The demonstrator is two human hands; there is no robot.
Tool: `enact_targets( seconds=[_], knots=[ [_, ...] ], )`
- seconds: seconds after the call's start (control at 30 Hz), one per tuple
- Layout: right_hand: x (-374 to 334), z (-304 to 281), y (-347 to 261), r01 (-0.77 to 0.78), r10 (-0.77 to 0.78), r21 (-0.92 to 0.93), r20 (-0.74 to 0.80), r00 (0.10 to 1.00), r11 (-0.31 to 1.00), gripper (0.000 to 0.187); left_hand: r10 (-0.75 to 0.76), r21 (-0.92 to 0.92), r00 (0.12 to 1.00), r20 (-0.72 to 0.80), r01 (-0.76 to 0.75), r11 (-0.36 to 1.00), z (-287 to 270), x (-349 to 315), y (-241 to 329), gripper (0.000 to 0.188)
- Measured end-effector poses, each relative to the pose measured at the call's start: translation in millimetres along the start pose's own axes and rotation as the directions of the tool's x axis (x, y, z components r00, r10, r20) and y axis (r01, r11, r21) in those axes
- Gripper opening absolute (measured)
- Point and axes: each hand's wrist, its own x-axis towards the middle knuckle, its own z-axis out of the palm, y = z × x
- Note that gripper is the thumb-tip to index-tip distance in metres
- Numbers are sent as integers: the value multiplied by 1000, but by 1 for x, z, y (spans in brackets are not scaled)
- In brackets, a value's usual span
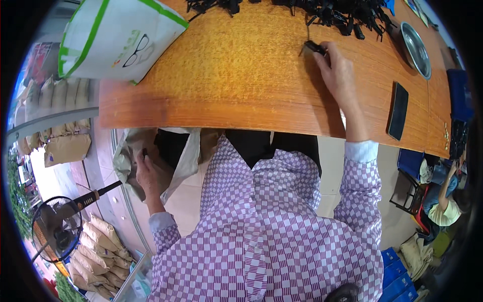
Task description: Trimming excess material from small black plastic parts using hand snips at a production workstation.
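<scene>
My right hand (336, 70) is above the wooden table, its fingers pinching a small black part (315, 48) with thin wire-like ends; its exact kind is too small to tell. A pile of similar black parts (347, 17) lies beyond it at the table's far edge. Below the table's front edge on the left, my left hand (146, 176) is at the mouth of a whitish woven sack (188, 158). Its fingers are closed around a small dark piece (145, 151), blurred. Dark contents (170, 148) show inside the sack.
A white bag with green edging (121, 43) stands at the table's left end. On the right are a black phone (398, 110) and a metal bowl (415, 50). An electric fan (58, 229) and stacked sacks (98, 251) are at left; another person (445, 209) sits far right.
</scene>
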Motion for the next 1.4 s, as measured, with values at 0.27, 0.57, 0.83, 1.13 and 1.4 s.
enact_targets(
  seconds=[0.27,0.57,0.83,1.13,1.4],
  knots=[
    [-62,-27,-99,296,-336,369,48,941,881,28,115,-820,881,458,369,437,-48,46,160,41],
    [-98,-45,-122,521,-624,535,15,781,665,37,775,-551,382,503,833,-52,-8,37,225,66],
    [-109,-43,-109,562,-663,461,80,744,686,35,808,-330,171,563,944,30,-18,29,231,57],
    [-120,-32,-118,-72,-116,664,234,965,744,24,541,-655,511,668,749,101,-14,31,254,36],
    [-109,-6,-131,-270,-54,769,367,929,580,21,445,-878,771,455,305,369,8,39,265,30]
  ],
)
